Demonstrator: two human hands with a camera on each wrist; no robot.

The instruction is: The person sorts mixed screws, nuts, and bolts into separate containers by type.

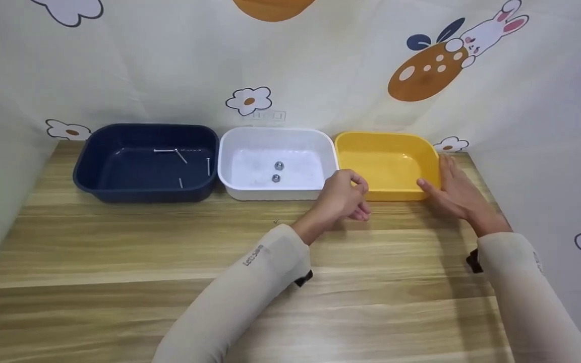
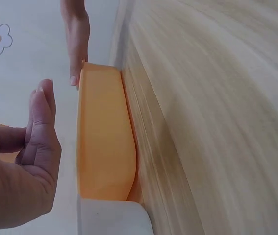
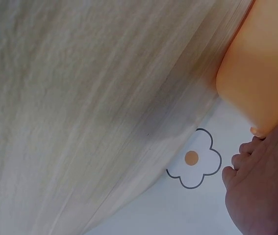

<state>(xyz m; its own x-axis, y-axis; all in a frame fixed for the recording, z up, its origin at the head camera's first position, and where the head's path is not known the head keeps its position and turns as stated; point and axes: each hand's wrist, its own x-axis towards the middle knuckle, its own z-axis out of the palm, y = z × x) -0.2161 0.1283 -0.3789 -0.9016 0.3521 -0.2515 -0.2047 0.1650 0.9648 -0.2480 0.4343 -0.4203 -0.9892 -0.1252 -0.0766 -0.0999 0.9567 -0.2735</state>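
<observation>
My left hand (image 1: pixel 342 196) hovers over the meeting edges of the white bin (image 1: pixel 273 194) and the yellow bin (image 1: pixel 389 166). Its fingers are bent loosely with the thumb close to them; nothing shows between them in the left wrist view (image 2: pixel 36 161). The right hand (image 1: pixel 457 189) rests against the yellow bin's right side, fingers fairly straight along the outer wall, thumb above the rim near the front corner. Nothing is seen inside the yellow bin. Two metal nuts (image 1: pixel 279 165) lie in the white bin.
A dark blue bin (image 1: pixel 129 195) stands at the left of the row with several screws (image 1: pixel 180 157) inside. One tiny piece of metal (image 1: pixel 276 221) lies on the wooden table (image 1: pixel 119 262) before the white bin. Patterned cloth (image 1: pixel 169 65) hangs behind and at both sides.
</observation>
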